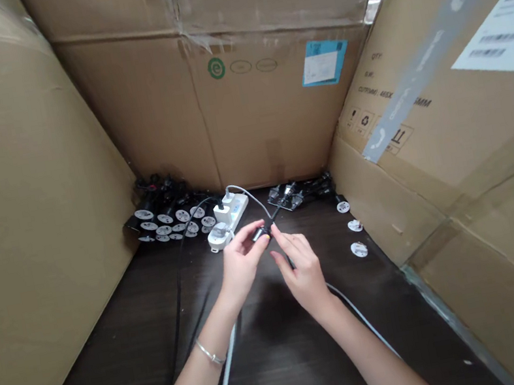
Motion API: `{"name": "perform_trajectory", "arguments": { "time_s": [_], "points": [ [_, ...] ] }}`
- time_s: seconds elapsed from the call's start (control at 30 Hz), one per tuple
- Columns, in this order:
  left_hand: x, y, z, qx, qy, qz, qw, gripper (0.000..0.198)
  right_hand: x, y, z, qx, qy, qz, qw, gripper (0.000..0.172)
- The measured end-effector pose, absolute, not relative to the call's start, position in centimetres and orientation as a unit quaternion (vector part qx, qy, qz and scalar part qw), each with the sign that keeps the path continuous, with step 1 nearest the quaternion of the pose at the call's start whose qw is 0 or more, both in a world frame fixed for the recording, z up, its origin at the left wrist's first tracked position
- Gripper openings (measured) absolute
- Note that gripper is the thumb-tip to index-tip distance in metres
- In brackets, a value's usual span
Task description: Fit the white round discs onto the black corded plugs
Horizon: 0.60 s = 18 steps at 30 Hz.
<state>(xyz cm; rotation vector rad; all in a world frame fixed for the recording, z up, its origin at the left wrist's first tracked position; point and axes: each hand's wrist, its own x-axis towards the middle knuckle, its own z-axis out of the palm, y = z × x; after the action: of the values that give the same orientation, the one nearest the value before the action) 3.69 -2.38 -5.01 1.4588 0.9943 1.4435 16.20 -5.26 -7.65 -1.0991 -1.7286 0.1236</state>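
My left hand point(243, 258) has its thumb and fingers closed on a small black and silver device point(261, 233), held up over the dark table. Beside it, my right hand point(299, 264) touches the device's right end with its index fingertip; its thumb is apart from the other fingers. A thin black part point(275, 213) reaches up and right from the device. Just behind the hands lies a white power strip point(238, 207) with white plugs and adapters in it. The fine details of the device are too small to make out.
Black cylinders with white round ends point(165, 218) are stacked at the back left. Black and clear parts point(295, 196) lie at the back right, with white discs point(359, 249) nearer. Cardboard boxes point(269, 124) wall the dark table point(289, 373). Cables cross it.
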Motion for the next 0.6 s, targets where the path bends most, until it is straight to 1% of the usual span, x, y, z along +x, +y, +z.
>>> {"name": "perform_trajectory", "arguments": {
  "time_s": [0.03, 0.13, 0.2, 0.23, 0.3, 0.4, 0.47, 0.6],
  "points": [
    [2.9, -2.3, -4.2, 0.579, 0.414, 0.605, 0.356, 0.029, 16.3, -5.3, -7.4, -0.456, -0.716, 0.054, 0.525, 0.048],
    [-0.3, -1.8, -1.5, 0.516, 0.452, 0.718, 0.118, 0.032, 16.5, -5.5, -6.8, -0.467, -0.688, 0.062, 0.551, 0.045],
    [-2.7, -0.6, -0.3, 0.469, 0.454, 0.757, 0.034, 0.034, 16.7, -5.7, -6.4, -0.474, -0.673, 0.073, 0.563, 0.041],
    [-3.8, 0.3, -0.1, 0.454, 0.458, 0.764, 0.016, 0.033, 16.7, -5.7, -6.3, -0.476, -0.669, 0.079, 0.565, 0.040],
    [-5.8, 2.4, -0.3, 0.448, 0.498, 0.742, 0.018, 0.031, 16.8, -5.8, -6.1, -0.477, -0.666, 0.086, 0.568, 0.036],
    [-7.7, 5.7, -1.8, 0.472, 0.584, 0.660, 0.034, 0.028, 17.0, -5.6, -6.0, -0.476, -0.662, 0.085, 0.573, 0.031],
    [-8.3, 7.3, -2.8, 0.504, 0.620, 0.601, 0.005, 0.028, 17.4, -5.4, -5.8, -0.484, -0.649, 0.081, 0.582, 0.029],
    [-8.6, 8.8, -3.5, 0.579, 0.641, 0.497, -0.083, 0.027, 18.0, -5.0, -5.3, -0.514, -0.606, 0.093, 0.600, 0.024]
  ]
}}
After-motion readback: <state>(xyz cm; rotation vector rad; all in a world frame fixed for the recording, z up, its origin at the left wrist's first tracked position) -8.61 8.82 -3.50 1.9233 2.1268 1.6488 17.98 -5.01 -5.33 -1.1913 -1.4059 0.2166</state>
